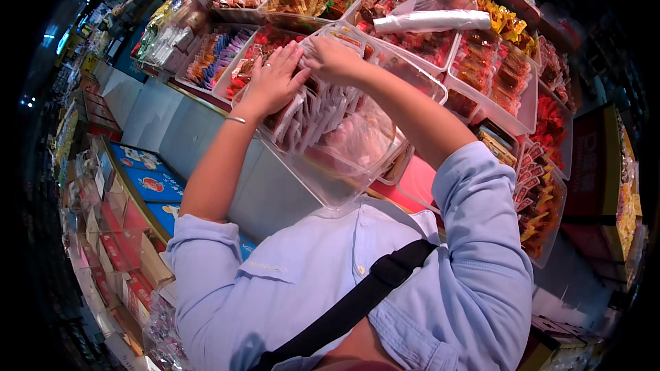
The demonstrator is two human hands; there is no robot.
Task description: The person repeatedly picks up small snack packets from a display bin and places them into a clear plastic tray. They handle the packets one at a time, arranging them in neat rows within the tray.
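Note:
A clear plastic bin (323, 178) tilts in front of my chest. Upright rows of small wrapped snack packets (300, 122) fill part of it, and a crumpled clear bag (359, 136) lies toward its near right side. My left hand (273, 81) rests at the bin's far left, over the packets, fingers stretched out flat, with a ring and a bracelet showing. Beside it, my right hand (331, 60) reaches to the bin's far end. Its fingers are curled and pressed together; what lies between them is hidden.
Several clear bins of red, orange and yellow snack packets (495, 72) surround the far and right sides. A white plastic roll (433, 21) lies across them. At left are blue printed panels (148, 178) and boxes (130, 288); a red display (591, 165) stands right.

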